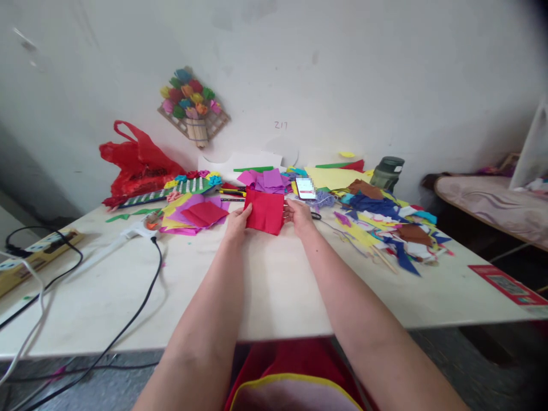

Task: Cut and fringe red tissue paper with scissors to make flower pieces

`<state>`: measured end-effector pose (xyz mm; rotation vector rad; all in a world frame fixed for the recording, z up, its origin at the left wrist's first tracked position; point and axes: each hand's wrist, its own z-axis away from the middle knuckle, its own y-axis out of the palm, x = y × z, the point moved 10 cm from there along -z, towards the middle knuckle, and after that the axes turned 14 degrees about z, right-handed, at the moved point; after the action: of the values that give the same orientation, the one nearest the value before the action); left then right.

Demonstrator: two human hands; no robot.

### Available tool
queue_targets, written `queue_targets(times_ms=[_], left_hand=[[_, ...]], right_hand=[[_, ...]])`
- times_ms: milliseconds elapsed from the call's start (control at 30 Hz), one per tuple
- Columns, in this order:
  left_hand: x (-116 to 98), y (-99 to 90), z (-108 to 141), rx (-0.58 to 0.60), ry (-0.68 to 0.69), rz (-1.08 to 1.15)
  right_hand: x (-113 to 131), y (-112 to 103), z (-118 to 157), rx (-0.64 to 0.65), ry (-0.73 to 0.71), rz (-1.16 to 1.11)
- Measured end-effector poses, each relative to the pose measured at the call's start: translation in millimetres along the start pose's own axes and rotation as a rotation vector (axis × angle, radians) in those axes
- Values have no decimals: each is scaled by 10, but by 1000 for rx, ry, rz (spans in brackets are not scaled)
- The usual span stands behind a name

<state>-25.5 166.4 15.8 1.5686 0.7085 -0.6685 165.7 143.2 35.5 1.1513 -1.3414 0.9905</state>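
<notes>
A square of red crepe paper [264,212] is raised over the table, its face turned toward me. My left hand [238,222] pinches its left edge, with the thumb on the front. At the opposite edge is my right hand [299,217]; its fingers are slightly spread and the fingertips reach the paper's side, without a visible pinch. Purple paper pieces [268,180] lie just behind the red square. To the left rests a pile of yellow, purple and red sheets [194,212]. A lit phone [305,188] lies beyond my right hand.
Paper and fabric scraps [385,220] are heaped on the right, near a dark green bottle [386,173]. A red plastic bag [139,162] stands at the back left. A power strip [40,257] and a black cable [148,291] occupy the left of the white table [282,297].
</notes>
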Motion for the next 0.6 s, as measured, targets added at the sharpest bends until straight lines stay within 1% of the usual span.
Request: queue_targets(times_ms=[267, 467, 600], left_hand=[[2, 5, 18, -10, -14, 1], [14, 3, 4, -2, -13, 0], [15, -2, -3, 1, -10, -11]], right_hand=[[42, 2, 28, -6, -24, 0], [52, -24, 62, -51, 2, -2], [44, -24, 51, -48, 6, 8]])
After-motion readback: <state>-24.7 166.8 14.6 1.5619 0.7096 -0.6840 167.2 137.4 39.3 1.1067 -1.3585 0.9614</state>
